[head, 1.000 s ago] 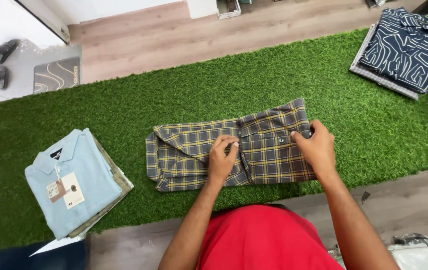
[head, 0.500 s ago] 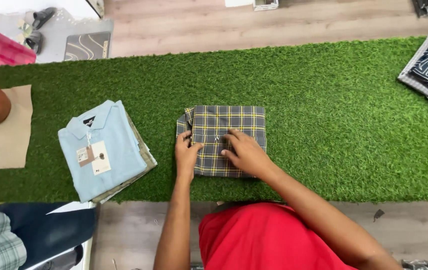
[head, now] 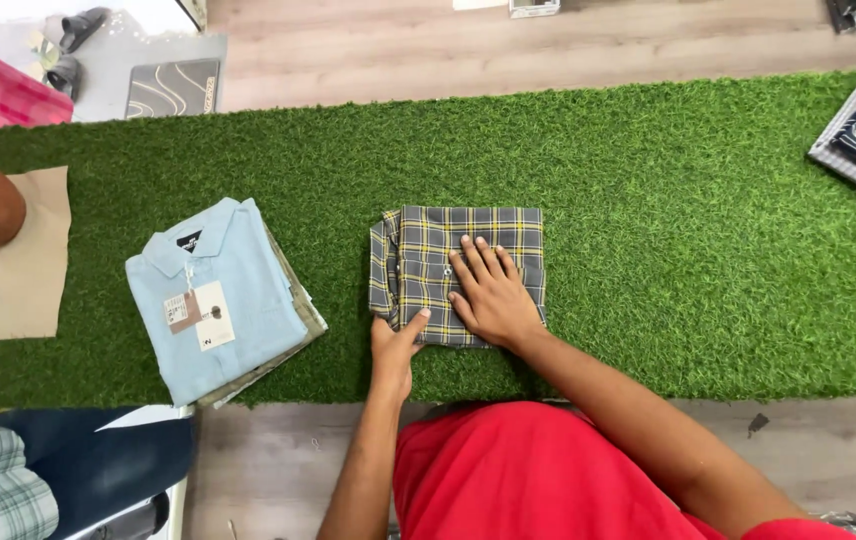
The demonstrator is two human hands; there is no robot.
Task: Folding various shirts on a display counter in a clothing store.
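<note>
A plain red top (head: pixel 528 470) — sleeves short, forearms bare — and hands without rings, watch or gloves.

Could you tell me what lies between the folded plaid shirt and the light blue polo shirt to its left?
In the head view, only bare green turf mat lies between the plaid shirt and the light blue polo shirt; the two are apart, not touching.

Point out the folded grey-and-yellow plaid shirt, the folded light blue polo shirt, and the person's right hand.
Folded grey-and-yellow plaid shirt (head: pixel 418 250): head view, upper left panel.
Folded light blue polo shirt (head: pixel 248 285): head view, chest area.
Right hand (head: pixel 493 295): head view, back of the hand, flat on the plaid shirt.
</note>
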